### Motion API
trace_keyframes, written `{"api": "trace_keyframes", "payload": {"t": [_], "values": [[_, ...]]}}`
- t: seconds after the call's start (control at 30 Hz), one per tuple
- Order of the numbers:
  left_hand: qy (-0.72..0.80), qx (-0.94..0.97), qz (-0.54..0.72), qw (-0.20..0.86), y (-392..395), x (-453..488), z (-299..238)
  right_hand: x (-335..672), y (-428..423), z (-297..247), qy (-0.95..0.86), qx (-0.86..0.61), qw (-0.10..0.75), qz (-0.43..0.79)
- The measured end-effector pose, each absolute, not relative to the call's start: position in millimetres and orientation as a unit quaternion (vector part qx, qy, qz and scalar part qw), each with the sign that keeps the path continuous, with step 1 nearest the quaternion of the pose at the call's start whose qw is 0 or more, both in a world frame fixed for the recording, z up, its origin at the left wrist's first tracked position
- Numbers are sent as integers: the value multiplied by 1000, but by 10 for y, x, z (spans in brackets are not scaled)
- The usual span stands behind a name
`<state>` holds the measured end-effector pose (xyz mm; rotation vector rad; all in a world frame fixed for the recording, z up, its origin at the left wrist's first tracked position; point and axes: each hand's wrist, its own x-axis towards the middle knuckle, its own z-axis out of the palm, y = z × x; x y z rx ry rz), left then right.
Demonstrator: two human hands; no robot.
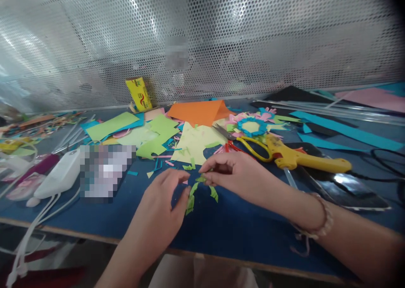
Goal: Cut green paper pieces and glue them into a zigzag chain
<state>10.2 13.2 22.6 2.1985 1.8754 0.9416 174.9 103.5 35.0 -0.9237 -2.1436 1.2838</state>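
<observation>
My left hand (164, 201) and my right hand (226, 172) meet over the blue tabletop (221, 229), both pinched on a small piece of green cut paper (194, 193) with fringed strips. The left thumb and fingers grip its lower end; the right fingertips hold its upper end. A bead bracelet sits on my right wrist. Just behind the hands lies a pale yellow paper sheet (196, 142), and yellow-handled scissors (243, 142) rest to its right.
A yellow glue gun (303, 157) lies right of the scissors. A blue and pink paper flower (253, 125), an orange folded sheet (199, 110), green sheets (110, 125), a yellow box (138, 93) and a white device (58, 176) surround them. Perforated metal panel behind.
</observation>
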Motion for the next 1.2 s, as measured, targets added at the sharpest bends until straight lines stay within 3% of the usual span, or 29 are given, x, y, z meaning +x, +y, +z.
{"api": "trace_keyframes", "payload": {"t": [0.27,0.77,1.2], "values": [[542,822,174,14,14,76,80,1739,1154,256,-745,-375,197,515],[541,824,166,17,37,45,35,1750,1195,268,-777,-395,170,459],[529,833,158,-46,45,38,-8,1717,1141,250,-772,-433,141,443]]}}
